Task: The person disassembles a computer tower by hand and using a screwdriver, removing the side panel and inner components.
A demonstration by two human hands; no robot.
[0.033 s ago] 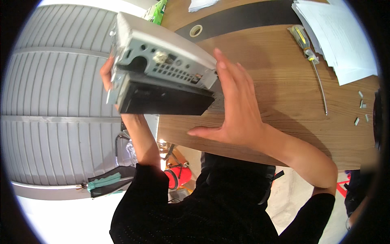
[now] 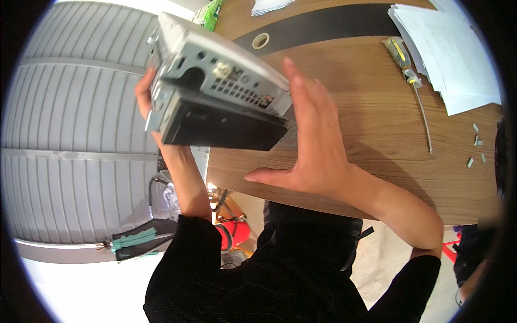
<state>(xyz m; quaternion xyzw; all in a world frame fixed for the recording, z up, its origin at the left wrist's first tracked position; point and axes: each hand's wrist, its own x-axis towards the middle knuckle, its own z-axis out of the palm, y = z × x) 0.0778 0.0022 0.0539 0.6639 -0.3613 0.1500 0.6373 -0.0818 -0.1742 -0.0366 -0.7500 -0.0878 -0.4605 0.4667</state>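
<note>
Panelling (image 2: 70, 107), grey and ribbed, spread on my far left, outside the left hand (image 2: 144, 92). Well below that hand I made out a teal cloth (image 2: 134, 240) over something dark. The left hand was curled round the left edge of a pale metal box (image 2: 231, 91), fingers bent on its outer side; the box hid the palm from me. That box was raised and tilted between this hand and the right hand (image 2: 316, 129), its perforated face toward me, a black block (image 2: 223, 128) along its lower side. A green package (image 2: 208, 15) showed beyond the box, and a red object (image 2: 237, 233) sat below, between the forearms. A tape ring (image 2: 254, 43) lay past the right fingertips, to their left. The right hand was spread, thumb stuck out leftward, gripping nothing; its fingers stood just beside the box's right end, and I couldn't tell whether they touched. Right of it on the wooden tabletop (image 2: 377, 124) lay a yellow-handled screwdriver (image 2: 399, 52), white papers (image 2: 447, 59) and small pale pieces (image 2: 470, 162).
</note>
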